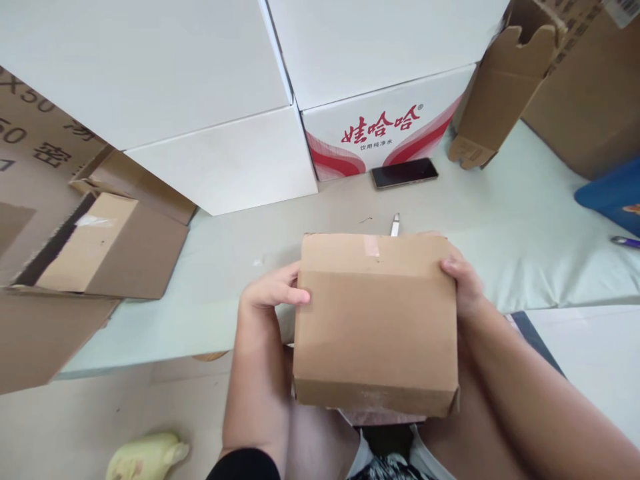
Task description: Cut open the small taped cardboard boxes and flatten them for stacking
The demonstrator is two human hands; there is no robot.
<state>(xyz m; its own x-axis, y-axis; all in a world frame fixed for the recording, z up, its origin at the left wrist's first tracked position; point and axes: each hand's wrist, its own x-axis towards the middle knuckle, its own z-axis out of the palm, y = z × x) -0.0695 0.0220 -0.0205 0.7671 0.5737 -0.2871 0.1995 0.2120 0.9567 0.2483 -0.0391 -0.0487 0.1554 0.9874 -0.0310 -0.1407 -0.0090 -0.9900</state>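
A brown cardboard box (377, 327) is held up between my two hands, over the lap and the table's front edge. Clear tape crosses its far edge. My left hand (275, 287) grips the box's left side, the thumb lying on the top face and the other fingers hidden behind. On the right side, my right hand (464, 277) clasps the far corner with its thumb on top. Just beyond the box lies a small cutter with a pale handle (395, 225), partly covered by the box.
White cartons (220, 160) stand stacked at the back, one with red lettering (383, 130). A black phone (405, 173) lies before them. Open cardboard boxes (115, 247) are at left, a tall one (500, 100) at right. A blue object (613, 197) and a pen (625, 242) sit far right.
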